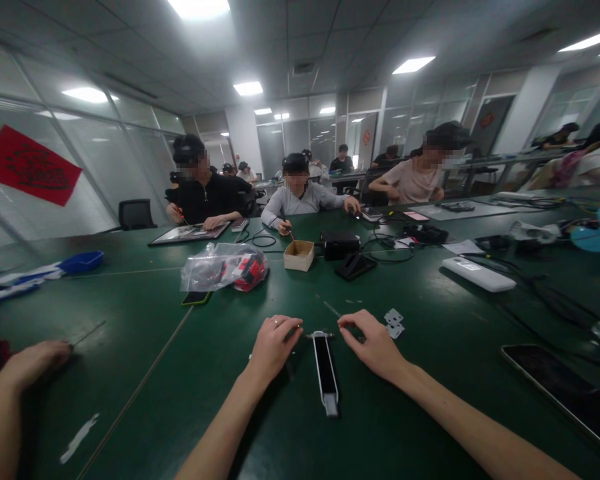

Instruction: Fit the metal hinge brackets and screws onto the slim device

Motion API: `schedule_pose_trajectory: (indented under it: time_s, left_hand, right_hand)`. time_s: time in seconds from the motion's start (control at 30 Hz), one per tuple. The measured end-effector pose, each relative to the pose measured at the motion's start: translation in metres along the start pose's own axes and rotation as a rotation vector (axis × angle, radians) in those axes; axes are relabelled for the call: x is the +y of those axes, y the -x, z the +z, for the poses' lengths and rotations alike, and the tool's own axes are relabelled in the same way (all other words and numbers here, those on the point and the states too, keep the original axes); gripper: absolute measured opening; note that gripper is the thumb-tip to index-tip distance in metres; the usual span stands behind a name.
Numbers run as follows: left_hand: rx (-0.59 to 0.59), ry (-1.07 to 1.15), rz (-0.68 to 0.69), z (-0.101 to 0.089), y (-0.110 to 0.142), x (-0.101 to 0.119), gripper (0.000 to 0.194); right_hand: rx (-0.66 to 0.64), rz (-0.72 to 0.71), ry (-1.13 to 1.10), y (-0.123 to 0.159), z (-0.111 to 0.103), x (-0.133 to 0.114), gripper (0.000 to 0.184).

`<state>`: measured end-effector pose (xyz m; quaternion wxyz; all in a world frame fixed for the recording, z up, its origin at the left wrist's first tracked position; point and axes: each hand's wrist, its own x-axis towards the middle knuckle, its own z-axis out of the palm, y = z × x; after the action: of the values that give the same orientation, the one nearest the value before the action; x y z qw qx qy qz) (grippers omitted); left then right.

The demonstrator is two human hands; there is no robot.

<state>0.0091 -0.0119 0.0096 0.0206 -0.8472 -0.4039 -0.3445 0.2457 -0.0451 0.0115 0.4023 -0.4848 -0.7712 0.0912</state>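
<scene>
A long narrow black device with a silver rim (325, 372) lies lengthwise on the green table (420, 400), straight in front of me. My left hand (273, 346) rests just left of its far end, fingers curled together in a pinch. My right hand (373, 343) rests just right of that end, fingers also curled in a pinch. What either pinch holds is too small to make out. A small grey metal plate (395, 323) lies beside my right hand. A thin rod (332, 309) lies just beyond the device.
Another person's hand (34, 362) rests at the far left with a thin tool. A plastic bag with red parts (226, 268), a dark phone (197, 298), a cardboard box (299, 255), black units and cables sit mid-table. A tablet (565, 395) lies at the right. Several people work opposite.
</scene>
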Motion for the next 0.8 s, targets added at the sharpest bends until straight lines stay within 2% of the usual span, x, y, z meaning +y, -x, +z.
schedule_pose_trajectory:
  time_s: [0.1,0.23,0.4,0.6,0.8]
  left_hand:
    - [-0.096,-0.022,-0.055,-0.001,-0.001,-0.002,0.013]
    - [-0.245,-0.039,-0.095,-0.003,-0.002,0.001,0.013]
    - [-0.347,-0.065,-0.169,-0.006,-0.005,0.004,0.013]
    - [-0.4,-0.057,-0.188,-0.007,-0.006,0.009,0.011]
    - [-0.386,-0.049,-0.166,-0.003,-0.005,0.009,0.011]
  right_hand:
    - [-0.051,0.046,0.038,0.0,0.0,0.004,0.015]
    - [-0.147,0.034,0.116,0.001,0.002,0.001,0.017]
    - [-0.204,0.022,0.155,0.0,0.001,-0.004,0.017]
    - [-0.229,0.025,0.16,0.0,0.002,-0.002,0.017]
    - [-0.257,0.029,0.166,-0.001,0.004,-0.002,0.018]
